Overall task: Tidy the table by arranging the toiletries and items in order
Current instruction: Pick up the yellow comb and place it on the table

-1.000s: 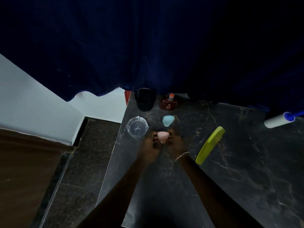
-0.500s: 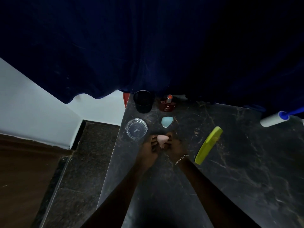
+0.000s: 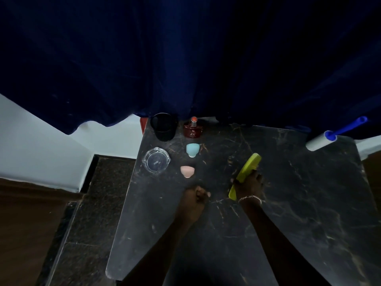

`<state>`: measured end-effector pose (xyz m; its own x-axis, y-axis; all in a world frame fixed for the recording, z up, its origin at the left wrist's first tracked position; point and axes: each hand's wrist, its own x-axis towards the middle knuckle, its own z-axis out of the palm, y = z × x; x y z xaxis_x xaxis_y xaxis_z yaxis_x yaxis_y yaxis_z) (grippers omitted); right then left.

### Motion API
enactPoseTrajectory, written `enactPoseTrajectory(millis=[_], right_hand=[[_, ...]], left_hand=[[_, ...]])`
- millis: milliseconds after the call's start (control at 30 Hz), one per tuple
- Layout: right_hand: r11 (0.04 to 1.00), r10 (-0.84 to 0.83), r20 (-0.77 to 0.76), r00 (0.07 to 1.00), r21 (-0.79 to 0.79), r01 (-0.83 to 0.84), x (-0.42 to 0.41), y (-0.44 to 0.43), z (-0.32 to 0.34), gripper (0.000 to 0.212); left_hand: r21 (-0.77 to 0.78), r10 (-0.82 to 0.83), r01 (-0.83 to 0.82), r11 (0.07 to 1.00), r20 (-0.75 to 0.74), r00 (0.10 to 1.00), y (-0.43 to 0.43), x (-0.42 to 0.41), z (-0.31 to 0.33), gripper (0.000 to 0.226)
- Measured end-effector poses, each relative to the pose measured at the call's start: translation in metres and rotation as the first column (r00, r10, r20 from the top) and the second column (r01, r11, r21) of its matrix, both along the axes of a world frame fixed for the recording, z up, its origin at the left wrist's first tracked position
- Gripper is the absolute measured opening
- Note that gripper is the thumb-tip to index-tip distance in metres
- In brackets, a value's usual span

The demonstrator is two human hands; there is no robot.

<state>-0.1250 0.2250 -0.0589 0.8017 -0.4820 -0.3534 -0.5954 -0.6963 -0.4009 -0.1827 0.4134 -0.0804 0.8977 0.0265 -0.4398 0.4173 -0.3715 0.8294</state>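
Observation:
A pink makeup sponge (image 3: pixel 187 171) lies alone on the dark marble table (image 3: pixel 299 203), below a light blue sponge (image 3: pixel 192 149) and a dark red perfume bottle (image 3: pixel 193 129). My left hand (image 3: pixel 196 200) rests curled into a fist just below the pink sponge, holding nothing. My right hand (image 3: pixel 250 183) grips the middle of a yellow-green comb (image 3: pixel 248 166), which points up and to the right.
A black cup (image 3: pixel 164 126) stands at the table's back left, a clear glass ashtray (image 3: pixel 156 160) in front of it. A white lint roller with a blue handle (image 3: pixel 327 137) lies at the back right. Dark blue curtain (image 3: pixel 185 58) hangs behind. The table's left edge drops to floor.
Both hands let go of the pink sponge, which stays on the table. My left hand drew back into a fist. My right hand moved right and took hold of the comb.

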Motion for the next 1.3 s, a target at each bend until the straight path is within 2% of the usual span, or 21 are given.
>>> enactPoseTrajectory(millis=[67,167,233,367,433,533,633,767,833,900,1100,1233,1300], right_hand=[[1.000,-0.028,-0.072,0.997,-0.011,0.027,0.004,-0.008,-0.001,0.092],[0.998,-0.050,-0.121,0.991,0.024,0.053,0.010,-0.008,0.000,0.100],[0.996,-0.046,-0.118,0.992,0.074,0.055,0.012,-0.006,-0.001,0.100],[0.986,-0.036,-0.091,0.995,0.158,0.050,0.013,-0.011,-0.003,0.098],[0.961,-0.061,-0.080,0.995,0.265,0.080,0.013,-0.016,-0.005,0.086],[0.922,-0.021,-0.080,0.997,0.383,0.050,0.008,-0.022,-0.005,0.057],[0.936,0.028,-0.024,0.999,0.352,-0.018,0.001,-0.025,0.000,0.054],[0.928,0.099,-0.024,0.995,0.363,-0.083,0.000,-0.025,-0.001,0.042],[0.923,0.072,-0.003,0.997,0.380,-0.066,0.001,-0.025,-0.003,0.034],[0.917,0.057,0.013,0.998,0.396,-0.058,0.002,-0.023,-0.004,0.037],[0.899,0.212,0.037,0.977,0.386,-0.209,0.024,-0.012,-0.002,0.042],[0.891,0.268,0.037,0.963,0.371,-0.262,0.038,0.003,-0.003,0.061],[0.897,0.281,0.048,0.958,0.342,-0.281,0.046,0.012,-0.005,0.065]], left_hand=[[0.008,-0.014,0.014,1.000,0.011,1.000,-0.023,0.005,0.004,0.010],[0.017,-0.061,0.062,0.998,-0.010,0.998,-0.053,0.014,0.012,0.024],[0.070,-0.104,0.103,0.992,0.021,0.994,-0.069,0.017,0.013,0.028],[0.138,-0.121,0.113,0.984,0.053,0.991,-0.091,0.016,0.015,0.019],[0.138,-0.125,0.116,0.984,0.057,0.991,-0.099,0.016,0.018,0.015],[0.126,-0.153,0.146,0.981,0.043,0.987,-0.108,0.014,0.025,0.017],[0.150,-0.141,0.136,0.979,0.029,0.990,-0.111,0.012,0.027,0.025],[0.166,-0.016,0.013,0.986,0.018,1.000,-0.109,0.012,0.032,0.014],[0.178,0.044,-0.046,0.983,0.018,0.999,-0.108,0.016,0.035,0.014],[0.175,0.064,-0.065,0.982,0.012,0.998,-0.104,0.021,0.035,0.017],[0.123,0.138,-0.139,0.983,0.015,0.990,-0.087,0.031,0.027,0.006],[0.167,0.106,-0.119,0.979,0.084,0.991,-0.081,0.036,0.024,0.023],[0.243,0.042,-0.071,0.967,0.125,0.991,-0.080,0.041,0.021,0.035]])
